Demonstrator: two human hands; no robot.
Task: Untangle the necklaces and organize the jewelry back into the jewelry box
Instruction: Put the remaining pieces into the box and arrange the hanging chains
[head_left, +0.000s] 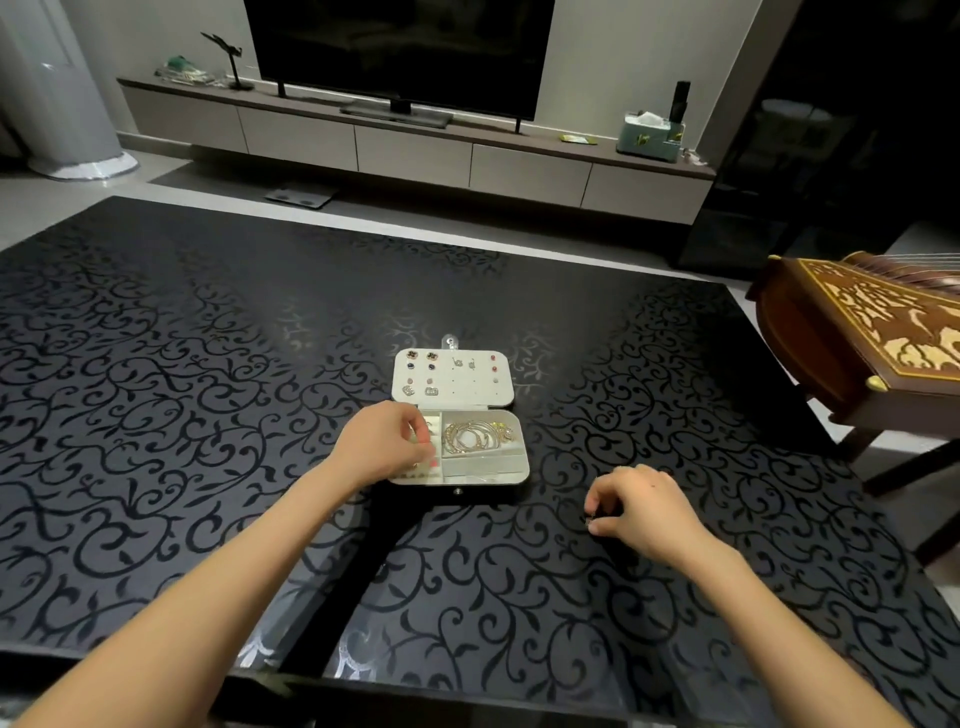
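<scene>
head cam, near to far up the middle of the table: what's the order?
Right hand on the table → open jewelry box tray with gold chains → lid panel with stud earrings → far table edge → TV console → TV.

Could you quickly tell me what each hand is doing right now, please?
Left hand: over the jewelry box, fingers curled; any hold hidden.
Right hand: pinching something tiny.
</scene>
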